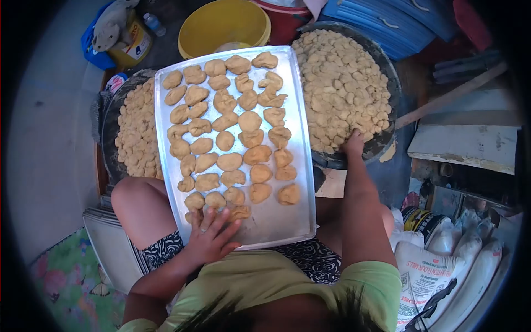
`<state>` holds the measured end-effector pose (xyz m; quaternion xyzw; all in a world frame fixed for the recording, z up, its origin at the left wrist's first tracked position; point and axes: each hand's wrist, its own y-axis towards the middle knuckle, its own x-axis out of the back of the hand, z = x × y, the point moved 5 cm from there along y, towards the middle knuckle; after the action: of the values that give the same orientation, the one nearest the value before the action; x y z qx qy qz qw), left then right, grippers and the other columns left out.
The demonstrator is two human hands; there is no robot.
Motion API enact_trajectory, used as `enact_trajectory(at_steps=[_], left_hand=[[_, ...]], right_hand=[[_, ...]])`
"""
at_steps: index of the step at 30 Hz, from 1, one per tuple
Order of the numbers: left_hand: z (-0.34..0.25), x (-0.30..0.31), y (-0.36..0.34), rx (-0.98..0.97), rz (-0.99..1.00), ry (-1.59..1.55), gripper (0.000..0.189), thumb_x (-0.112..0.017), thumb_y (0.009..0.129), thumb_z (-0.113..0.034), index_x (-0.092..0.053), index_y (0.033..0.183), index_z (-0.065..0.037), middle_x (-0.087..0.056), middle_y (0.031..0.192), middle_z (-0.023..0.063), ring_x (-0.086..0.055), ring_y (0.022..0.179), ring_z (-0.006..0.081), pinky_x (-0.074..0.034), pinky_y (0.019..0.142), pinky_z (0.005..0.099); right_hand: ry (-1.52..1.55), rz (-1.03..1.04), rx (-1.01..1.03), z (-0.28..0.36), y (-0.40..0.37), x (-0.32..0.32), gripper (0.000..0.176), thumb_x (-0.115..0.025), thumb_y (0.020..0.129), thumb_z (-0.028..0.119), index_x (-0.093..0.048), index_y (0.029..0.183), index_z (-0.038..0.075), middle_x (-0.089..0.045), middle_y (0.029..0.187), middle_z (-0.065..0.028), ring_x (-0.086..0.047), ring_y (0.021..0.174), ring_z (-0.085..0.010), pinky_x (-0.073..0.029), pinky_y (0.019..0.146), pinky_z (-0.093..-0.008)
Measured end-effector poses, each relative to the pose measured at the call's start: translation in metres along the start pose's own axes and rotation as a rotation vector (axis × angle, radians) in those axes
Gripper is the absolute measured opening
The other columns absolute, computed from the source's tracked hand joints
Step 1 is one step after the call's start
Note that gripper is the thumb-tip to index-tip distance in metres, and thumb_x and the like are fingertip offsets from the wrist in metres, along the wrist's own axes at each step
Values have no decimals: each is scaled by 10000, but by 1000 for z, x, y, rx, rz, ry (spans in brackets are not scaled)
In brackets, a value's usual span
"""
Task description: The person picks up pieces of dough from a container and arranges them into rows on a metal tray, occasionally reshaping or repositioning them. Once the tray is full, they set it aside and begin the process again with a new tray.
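The dough pieces [229, 161] are tan, lumpy, hand-pinched knobs, laid in loose rows over most of a flat metal tray [276, 221] resting across the person's knees. At the tray's near edge the left hand [213, 238] lies flat, fingers spread and released, the tips touching the nearest pieces. Right of the tray, a dark basin [390, 77] is heaped with smaller pieces of the same dough [337, 77]; the right hand [354, 143] reaches into that heap, and I cannot tell whether its fingers grip anything. A second basin [110, 127], also full, sits partly under the tray's left side. Beyond the tray stands a yellow bowl [221, 22].
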<state>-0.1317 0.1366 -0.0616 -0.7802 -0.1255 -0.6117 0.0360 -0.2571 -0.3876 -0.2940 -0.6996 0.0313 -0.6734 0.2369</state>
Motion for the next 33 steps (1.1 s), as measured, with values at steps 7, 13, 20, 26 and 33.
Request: enact_trajectory(at_steps=[7, 13, 20, 26, 33], left_hand=[[-11, 11, 21, -40, -33, -111, 624, -694, 813, -431, -512, 1347, -165, -311, 1510, 146, -140, 1437, 410, -105, 1088, 676], [-4, 30, 25, 41, -187, -658, 453, -659, 864, -378, -596, 1218, -102, -466, 1359, 152, -397, 1306, 398, -331, 1049, 530], [-35, 18, 49, 511, -182, -2212, 736, -434, 920, -631, -239, 1501, -224, -413, 1406, 112, -417, 1308, 273, -421, 1015, 454], [-28, -10, 35, 632, -117, -2412, 588, -400, 975, -544, -377, 1386, -123, -543, 1243, 103, -561, 1139, 216, -492, 941, 376], [-26, -13, 38, 552, 78, -2487, 567, -463, 943, -562, -470, 1279, -106, -597, 1129, 66, -635, 936, 183, -557, 627, 313]], right_hand=[[310, -33, 95, -20, 15, 22, 622, -767, 643, 168, -555, 1214, 41, -619, 1138, -257, -612, 1069, -371, -507, 881, -408], [1369, 82, 250, 0, -39, 132, 376, -587, 755, -62, -561, 1125, 0, -634, 1079, -101, -630, 940, -209, -512, 813, -314], [1156, 203, 716, 114, -324, 207, 470, -719, 696, 22, -528, 1124, 56, -621, 1050, -57, -604, 961, -146, -518, 808, -295], [630, 31, 1239, 156, -441, 162, 387, -790, 728, 186, -568, 1006, 31, -509, 1193, -140, -530, 1028, -262, -420, 934, -369], [953, 398, 1075, 170, -405, 143, 277, -802, 746, 150, -595, 903, 54, -610, 1125, -119, -556, 1054, -196, -415, 939, -340]])
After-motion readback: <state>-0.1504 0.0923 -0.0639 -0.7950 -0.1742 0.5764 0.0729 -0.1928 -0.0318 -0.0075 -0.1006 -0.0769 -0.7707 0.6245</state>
